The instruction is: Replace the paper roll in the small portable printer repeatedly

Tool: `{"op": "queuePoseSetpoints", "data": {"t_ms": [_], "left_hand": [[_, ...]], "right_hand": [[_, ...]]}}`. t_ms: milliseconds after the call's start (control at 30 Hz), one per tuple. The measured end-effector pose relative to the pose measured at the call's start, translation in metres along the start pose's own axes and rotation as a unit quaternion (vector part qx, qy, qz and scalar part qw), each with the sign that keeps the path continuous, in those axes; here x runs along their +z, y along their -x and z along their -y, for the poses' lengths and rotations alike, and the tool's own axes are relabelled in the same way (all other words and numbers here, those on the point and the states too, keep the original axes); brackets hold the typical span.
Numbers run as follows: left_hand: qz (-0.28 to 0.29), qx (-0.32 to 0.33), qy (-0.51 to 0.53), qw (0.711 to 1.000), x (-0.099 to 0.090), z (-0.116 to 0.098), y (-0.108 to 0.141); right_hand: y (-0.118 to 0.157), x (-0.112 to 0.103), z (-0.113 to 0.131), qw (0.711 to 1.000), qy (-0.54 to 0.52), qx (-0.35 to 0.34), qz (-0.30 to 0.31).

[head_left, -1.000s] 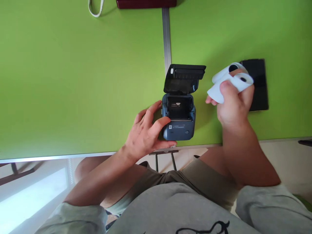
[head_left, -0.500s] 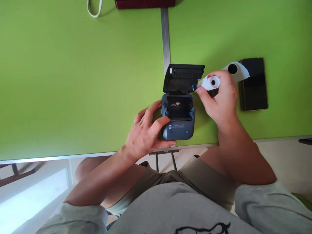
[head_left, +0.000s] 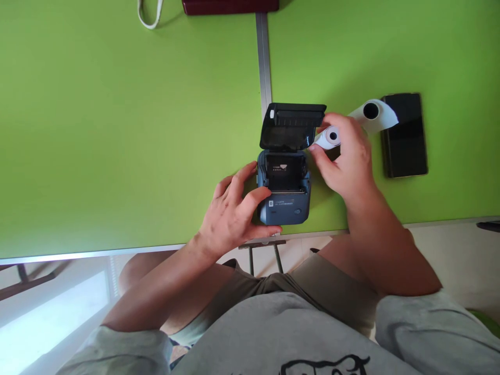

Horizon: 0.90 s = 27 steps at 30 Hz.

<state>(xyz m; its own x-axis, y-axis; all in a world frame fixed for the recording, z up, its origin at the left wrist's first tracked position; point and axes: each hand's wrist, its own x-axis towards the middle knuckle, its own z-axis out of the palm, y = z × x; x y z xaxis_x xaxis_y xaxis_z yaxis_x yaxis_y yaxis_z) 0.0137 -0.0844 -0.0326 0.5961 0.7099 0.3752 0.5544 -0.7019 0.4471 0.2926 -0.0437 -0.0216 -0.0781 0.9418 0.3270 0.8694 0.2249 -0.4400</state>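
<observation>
White paper wound into a small roll with a dark hollow core (head_left: 330, 136) sits right of centre in the frame, pinched between the thumb and fingers of the right hand (head_left: 349, 162). It lies at that hand's upper-left side, beside the raised black plastic lid (head_left: 291, 130); whether it touches the lid, I cannot tell. Its cored end faces the camera, so its long axis seems to stand nearly upright, while the black open compartment (head_left: 287, 179), left of and below it in the frame, runs left to right. The right hand is the nearer one to the roll. The left hand (head_left: 228, 219) is curved around the left side of the blue-grey plastic printer (head_left: 285, 209) at centre, one finger on the compartment's rim. Farther right, a larger white paper roll (head_left: 383, 117) stands near a flat black rectangular object (head_left: 406, 140).
</observation>
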Motion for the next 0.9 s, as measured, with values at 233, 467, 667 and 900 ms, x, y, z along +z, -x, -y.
{"op": "queuePoseSetpoints", "data": {"t_ms": [233,467,667,900], "left_hand": [[0.005,-0.001,-0.009,1.000,-0.002,-0.001,-0.001],[0.005,0.009,-0.016,1.000,-0.003,-0.001,-0.002],[-0.001,0.008,-0.019,1.000,-0.001,-0.001,-0.002],[-0.009,0.013,-0.015,1.000,0.000,-0.001,-0.002]], "right_hand": [[-0.001,-0.002,0.006,0.998,-0.025,-0.044,-0.033],[-0.010,-0.030,-0.022,0.950,-0.018,-0.101,-0.295],[-0.012,-0.040,-0.050,0.991,0.034,-0.049,-0.121],[-0.019,-0.020,-0.060,0.989,0.097,0.030,-0.109]]}}
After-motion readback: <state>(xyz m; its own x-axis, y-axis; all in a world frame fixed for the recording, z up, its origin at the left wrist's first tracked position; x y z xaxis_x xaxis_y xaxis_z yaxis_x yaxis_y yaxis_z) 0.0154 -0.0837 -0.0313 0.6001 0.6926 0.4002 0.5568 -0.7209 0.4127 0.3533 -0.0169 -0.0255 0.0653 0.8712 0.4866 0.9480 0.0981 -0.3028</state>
